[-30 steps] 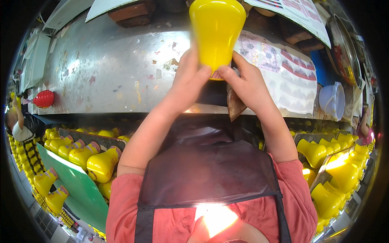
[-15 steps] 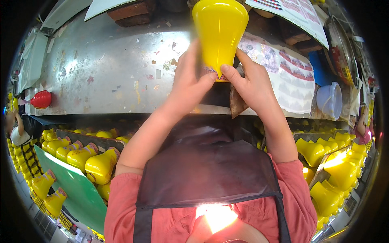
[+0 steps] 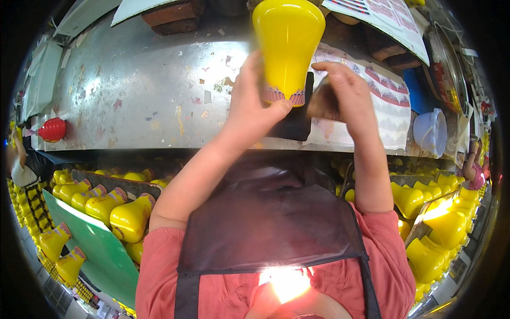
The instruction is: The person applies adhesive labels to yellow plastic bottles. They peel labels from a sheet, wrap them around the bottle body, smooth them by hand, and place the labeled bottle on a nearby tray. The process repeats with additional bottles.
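Observation:
A glossy yellow vase-shaped piece (image 3: 288, 42) lies with its narrow end toward me. A purple-and-red patterned band (image 3: 275, 94) wraps that end. My left hand (image 3: 252, 98) grips its left side, the thumb pressed near the narrow rim. Right of the piece, and apart from it, my right hand (image 3: 348, 93) is curled around a flat brown scraper-like piece (image 3: 324, 102), blurred by motion. A black pad (image 3: 297, 125) shows under the narrow end. Sheets of printed patterned transfers (image 3: 388, 90) lie beside my right hand.
A metal worktop (image 3: 143, 90) spreads left, with a red ribbed bottle (image 3: 53, 129) at its edge. On the right stands a pale bucket (image 3: 430, 132). Bricks (image 3: 172, 16) prop boards at the back. Yellow pieces (image 3: 106, 204) fill racks on both sides, beside a green board (image 3: 93, 247). Other people are at both edges.
My right hand has left the yellow piece and moved right, turning the brown piece upward. More of the patterned band and the black pad show. My left hand stays on the yellow piece.

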`<state>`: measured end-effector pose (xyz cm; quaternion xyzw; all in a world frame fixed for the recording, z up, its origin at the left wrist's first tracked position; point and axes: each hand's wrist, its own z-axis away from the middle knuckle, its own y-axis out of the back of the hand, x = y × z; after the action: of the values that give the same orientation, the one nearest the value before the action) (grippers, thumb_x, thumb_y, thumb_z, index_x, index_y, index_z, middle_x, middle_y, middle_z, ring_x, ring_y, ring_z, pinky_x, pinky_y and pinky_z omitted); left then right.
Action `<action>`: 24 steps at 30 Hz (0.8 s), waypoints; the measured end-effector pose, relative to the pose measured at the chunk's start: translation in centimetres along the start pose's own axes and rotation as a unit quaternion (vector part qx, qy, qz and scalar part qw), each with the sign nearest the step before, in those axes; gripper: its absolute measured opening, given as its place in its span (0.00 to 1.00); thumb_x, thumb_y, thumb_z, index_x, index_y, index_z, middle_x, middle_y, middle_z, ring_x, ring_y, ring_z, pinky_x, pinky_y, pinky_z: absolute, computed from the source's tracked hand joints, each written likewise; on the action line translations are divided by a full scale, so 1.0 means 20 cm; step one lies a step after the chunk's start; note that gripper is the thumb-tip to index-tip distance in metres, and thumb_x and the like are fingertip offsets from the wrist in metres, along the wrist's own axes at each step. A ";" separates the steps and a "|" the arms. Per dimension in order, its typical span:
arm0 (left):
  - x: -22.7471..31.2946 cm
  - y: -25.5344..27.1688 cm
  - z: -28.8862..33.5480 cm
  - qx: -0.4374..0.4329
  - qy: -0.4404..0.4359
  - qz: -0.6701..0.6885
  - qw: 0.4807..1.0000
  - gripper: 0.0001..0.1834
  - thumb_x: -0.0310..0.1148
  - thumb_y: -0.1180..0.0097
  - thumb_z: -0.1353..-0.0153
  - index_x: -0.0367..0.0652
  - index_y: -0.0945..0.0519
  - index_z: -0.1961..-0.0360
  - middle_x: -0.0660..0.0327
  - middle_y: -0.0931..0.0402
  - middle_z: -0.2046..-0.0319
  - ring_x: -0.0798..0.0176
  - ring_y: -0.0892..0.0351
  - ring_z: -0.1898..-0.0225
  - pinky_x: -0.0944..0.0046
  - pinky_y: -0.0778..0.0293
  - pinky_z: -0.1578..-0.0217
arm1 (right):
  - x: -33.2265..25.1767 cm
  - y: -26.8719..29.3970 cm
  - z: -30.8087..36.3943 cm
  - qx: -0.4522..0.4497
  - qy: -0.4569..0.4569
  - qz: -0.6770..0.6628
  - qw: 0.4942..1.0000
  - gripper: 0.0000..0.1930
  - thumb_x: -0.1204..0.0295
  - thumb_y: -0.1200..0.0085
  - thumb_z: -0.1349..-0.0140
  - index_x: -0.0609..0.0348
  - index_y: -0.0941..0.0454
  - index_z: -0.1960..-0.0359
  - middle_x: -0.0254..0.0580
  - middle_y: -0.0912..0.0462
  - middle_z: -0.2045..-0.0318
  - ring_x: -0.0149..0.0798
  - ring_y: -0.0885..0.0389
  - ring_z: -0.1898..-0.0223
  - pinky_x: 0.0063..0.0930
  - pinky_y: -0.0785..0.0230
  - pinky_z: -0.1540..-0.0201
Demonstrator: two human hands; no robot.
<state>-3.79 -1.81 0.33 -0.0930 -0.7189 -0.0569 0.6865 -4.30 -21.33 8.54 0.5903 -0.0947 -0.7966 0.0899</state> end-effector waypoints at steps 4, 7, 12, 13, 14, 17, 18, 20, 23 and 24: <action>-0.01 0.00 0.00 0.001 0.000 -0.031 1.000 0.53 0.33 0.30 0.50 0.36 0.45 0.25 0.42 0.37 0.32 0.41 0.37 0.29 0.47 0.40 0.28 | 0.00 0.01 0.04 0.002 0.248 0.118 0.962 0.14 0.76 0.37 0.36 0.61 0.22 0.50 0.43 0.15 0.59 0.39 0.14 0.59 0.30 0.22 0.55; -0.02 0.00 0.00 -0.002 -0.013 -0.049 0.999 0.53 0.33 0.29 0.50 0.36 0.45 0.25 0.42 0.37 0.32 0.41 0.38 0.29 0.48 0.40 0.28 | -0.03 -0.02 0.03 0.030 0.392 0.308 0.866 0.14 0.79 0.36 0.40 0.58 0.21 0.52 0.49 0.15 0.59 0.50 0.14 0.60 0.37 0.21 0.59; -0.04 -0.01 0.01 0.010 -0.020 -0.035 0.999 0.53 0.35 0.29 0.49 0.35 0.44 0.25 0.43 0.35 0.33 0.41 0.35 0.30 0.47 0.38 0.30 | -0.12 -0.05 0.00 0.018 0.483 0.387 0.785 0.16 0.78 0.34 0.43 0.54 0.18 0.53 0.43 0.19 0.69 0.47 0.17 0.69 0.38 0.25 0.68; -0.04 -0.01 0.01 0.006 -0.020 -0.042 0.999 0.52 0.35 0.28 0.48 0.35 0.44 0.25 0.43 0.34 0.33 0.41 0.34 0.31 0.47 0.37 0.31 | -0.14 -0.07 0.00 -0.006 0.483 0.404 0.777 0.16 0.78 0.34 0.44 0.53 0.18 0.53 0.42 0.22 0.72 0.46 0.18 0.71 0.39 0.27 0.69; -0.04 -0.01 0.01 0.002 -0.029 -0.024 0.999 0.52 0.35 0.28 0.48 0.35 0.43 0.25 0.43 0.33 0.34 0.41 0.33 0.31 0.47 0.36 0.31 | -0.16 -0.08 0.00 -0.029 0.482 0.421 0.768 0.16 0.77 0.35 0.45 0.52 0.18 0.53 0.41 0.24 0.75 0.46 0.20 0.73 0.40 0.28 0.71; -0.02 0.00 -0.01 0.013 -0.065 -0.128 0.990 0.53 0.34 0.27 0.50 0.36 0.42 0.25 0.43 0.30 0.37 0.40 0.31 0.34 0.46 0.34 0.33 | -0.20 -0.12 0.00 0.017 0.517 0.461 0.721 0.16 0.77 0.35 0.44 0.51 0.18 0.52 0.41 0.25 0.75 0.46 0.19 0.70 0.39 0.28 0.69; -0.01 0.02 0.00 -0.003 -0.104 -0.161 0.981 0.54 0.34 0.26 0.51 0.36 0.42 0.25 0.43 0.29 0.37 0.39 0.31 0.34 0.46 0.34 0.34 | -0.20 -0.13 0.01 -0.015 0.508 0.454 0.732 0.16 0.77 0.35 0.44 0.51 0.18 0.52 0.41 0.24 0.74 0.46 0.19 0.70 0.39 0.28 0.68; 0.02 0.05 0.00 -0.034 -0.154 -0.231 0.960 0.56 0.34 0.24 0.53 0.36 0.42 0.25 0.43 0.28 0.39 0.37 0.31 0.36 0.46 0.33 0.35 | -0.21 -0.12 0.00 -0.096 0.498 0.435 0.744 0.16 0.78 0.35 0.43 0.52 0.17 0.52 0.41 0.23 0.73 0.46 0.19 0.69 0.38 0.27 0.67; 0.04 0.06 0.00 -0.026 -0.140 -0.218 0.965 0.55 0.35 0.22 0.55 0.37 0.39 0.27 0.44 0.27 0.40 0.36 0.31 0.37 0.45 0.32 0.38 | -0.18 -0.05 -0.03 0.050 0.498 0.429 0.752 0.17 0.78 0.34 0.43 0.52 0.17 0.51 0.41 0.19 0.70 0.46 0.18 0.68 0.39 0.26 0.66; 0.04 0.05 0.00 -0.003 -0.157 -0.265 0.951 0.53 0.37 0.21 0.54 0.39 0.37 0.27 0.45 0.23 0.42 0.38 0.26 0.40 0.46 0.30 0.40 | -0.15 -0.03 -0.01 0.096 0.459 0.437 0.767 0.18 0.79 0.32 0.44 0.52 0.16 0.50 0.41 0.14 0.66 0.45 0.17 0.68 0.37 0.25 0.64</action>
<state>-3.59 -0.78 1.11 0.0915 -0.8161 -0.2237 0.5250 -3.31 -19.99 11.20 0.7860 -0.3658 -0.2916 0.4042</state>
